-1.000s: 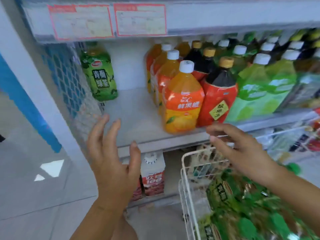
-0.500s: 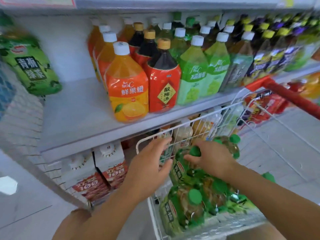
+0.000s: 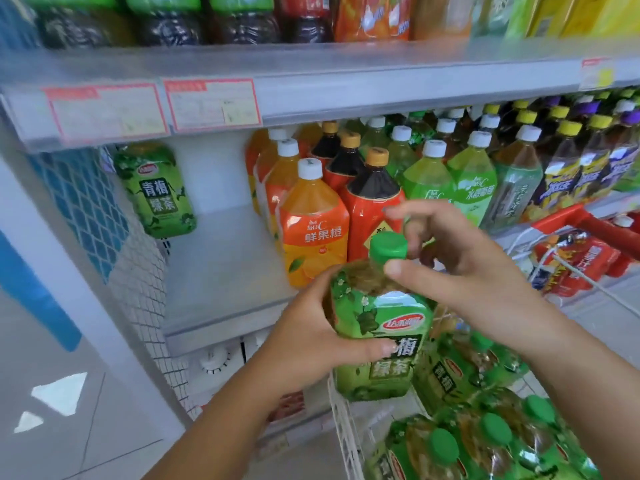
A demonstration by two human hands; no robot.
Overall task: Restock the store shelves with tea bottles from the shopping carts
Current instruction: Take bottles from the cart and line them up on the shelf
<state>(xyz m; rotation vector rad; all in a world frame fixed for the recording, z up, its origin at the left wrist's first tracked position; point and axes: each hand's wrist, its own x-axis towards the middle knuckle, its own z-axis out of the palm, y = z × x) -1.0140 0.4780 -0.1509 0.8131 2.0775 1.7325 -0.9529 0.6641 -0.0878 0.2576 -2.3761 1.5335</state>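
Over wire cart [image 3: 342,427] — glossy green bottle [image 3: 381,306]

The bottle [image 3: 377,375] is clear plastic with a glossy green film label [image 3: 401,322] and a ribbed plastic cap [image 3: 388,245]. The cart [image 3: 343,427] is white coated wire. The shelf [image 3: 221,271] is smooth matt grey, and its tags [image 3: 107,112] look like paper.
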